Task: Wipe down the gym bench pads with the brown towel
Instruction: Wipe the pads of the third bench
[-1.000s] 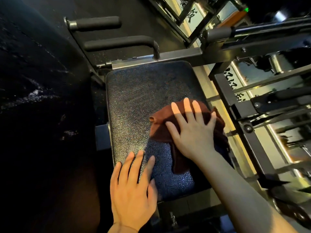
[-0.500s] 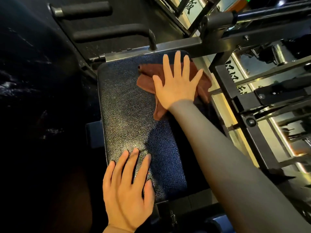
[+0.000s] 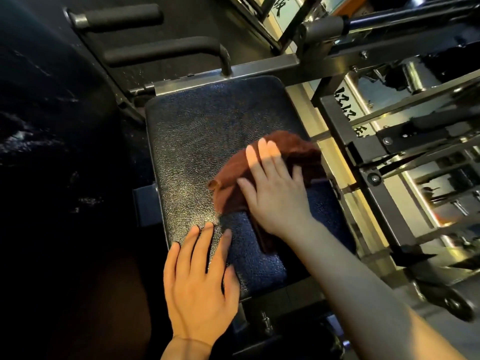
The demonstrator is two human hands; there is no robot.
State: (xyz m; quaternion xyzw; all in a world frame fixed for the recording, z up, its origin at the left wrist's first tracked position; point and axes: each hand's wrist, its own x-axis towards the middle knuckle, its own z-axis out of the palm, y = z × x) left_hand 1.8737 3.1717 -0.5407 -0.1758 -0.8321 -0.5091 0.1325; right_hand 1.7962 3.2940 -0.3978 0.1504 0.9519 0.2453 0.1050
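The right hand [image 3: 275, 196] lies flat on the brown towel [image 3: 285, 152], fingers straight and close together, pressing the cloth down onto the bench pad [image 3: 207, 131]. The grip here is a flat palm press, not a pinch: no finger curls round the cloth that I can see. The towel is bunched and creased under the hand, sitting on the right half of the pad, roughly midway along its length, with one rolled corner sticking out to the left of the thumb and a darker fold trailing back under the wrist. Its right edge reaches close to the pad's right side; whether it hangs over there is hard to say in the shadow.

The left hand [image 3: 200, 281] rests on the near left part of the same surface, fingers spread and straight, holding nothing, well clear of the towel. The pad's pebbled black cover shines where the light catches it between the two hands.

Beyond the far end of the pad a steel crossbar [image 3: 259, 68] runs across, and two foam-covered handles [image 3: 161, 50] stick out to the left above it. To the right stands a dark metal frame [image 3: 337, 131] with bolts and rails, beside a lit strip of pale floor. The left side of the room is mostly dark.
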